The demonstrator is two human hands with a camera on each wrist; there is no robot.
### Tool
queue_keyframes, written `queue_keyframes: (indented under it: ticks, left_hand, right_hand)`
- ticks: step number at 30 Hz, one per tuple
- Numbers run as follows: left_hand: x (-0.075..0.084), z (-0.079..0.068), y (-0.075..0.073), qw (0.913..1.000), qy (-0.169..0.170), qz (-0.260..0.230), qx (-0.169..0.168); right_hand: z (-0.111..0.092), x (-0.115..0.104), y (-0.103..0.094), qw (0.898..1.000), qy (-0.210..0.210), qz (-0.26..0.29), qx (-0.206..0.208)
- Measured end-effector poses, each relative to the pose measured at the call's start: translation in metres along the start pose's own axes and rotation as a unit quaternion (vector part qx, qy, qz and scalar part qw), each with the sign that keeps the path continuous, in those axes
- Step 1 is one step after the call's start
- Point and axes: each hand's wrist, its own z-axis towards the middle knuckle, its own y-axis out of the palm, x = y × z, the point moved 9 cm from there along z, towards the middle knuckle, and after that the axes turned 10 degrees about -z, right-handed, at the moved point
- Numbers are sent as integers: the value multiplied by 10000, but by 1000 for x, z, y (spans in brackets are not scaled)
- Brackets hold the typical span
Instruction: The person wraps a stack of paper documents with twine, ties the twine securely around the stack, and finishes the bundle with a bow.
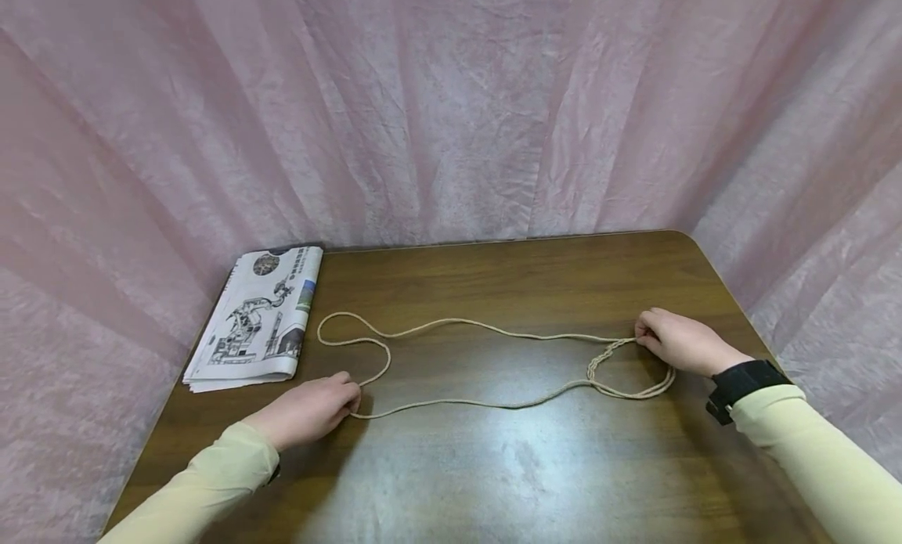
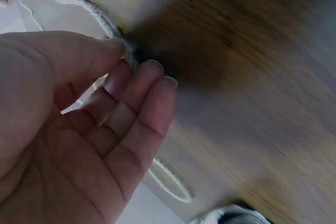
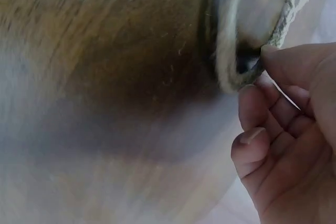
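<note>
A thin beige rope [image 1: 486,405] lies across the brown table in a long, wavy loop. At its right end the strands form a smaller ring with a twisted or braided stretch [image 1: 599,361]. My right hand [image 1: 680,340] pinches the rope of that ring between thumb and fingers; the pinched rope [image 3: 227,51] shows close up in the right wrist view. On the left, my left hand [image 1: 317,403] pinches the rope [image 2: 100,17] between thumb and forefinger, its other fingers bent loosely. From that hand a curved bend of rope [image 1: 345,315] runs up toward the newspaper.
A folded newspaper [image 1: 247,317] with printed drawings lies at the table's left. Pink curtains [image 1: 465,113] hang behind and on both sides of the wooden table [image 1: 493,481]. A black band [image 1: 750,383] is on the right wrist.
</note>
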Motion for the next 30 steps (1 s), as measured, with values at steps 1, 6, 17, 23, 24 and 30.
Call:
queue_keyframes:
  ticks: [1, 6, 17, 23, 24, 30]
  left_hand:
    - [-1, -3, -2, 10000, -35, 26, 15]
    - [-5, -9, -5, 9999, -117, -60, 86]
    - [-16, -20, -20, 9980, -614, -164, 1]
    - [-22, -23, -20, 9959, -900, -55, -87]
    - [-22, -22, -20, 9956, -931, -37, -89]
    - [-9, 2, -17, 9962, -864, 100, 13]
  right_hand:
    - [0, 3, 0, 9998, 91, 163, -38]
    - [-3, 19, -2, 9902, 746, 1163, -191]
    - [-17, 46, -41, 9837, 1150, 1232, 625]
    - [-29, 44, -58, 9762, 1469, 1521, 481]
    - [-28, 39, -59, 9770, 1389, 1573, 383]
    - [-17, -8, -41, 9775, 603, 1770, -975]
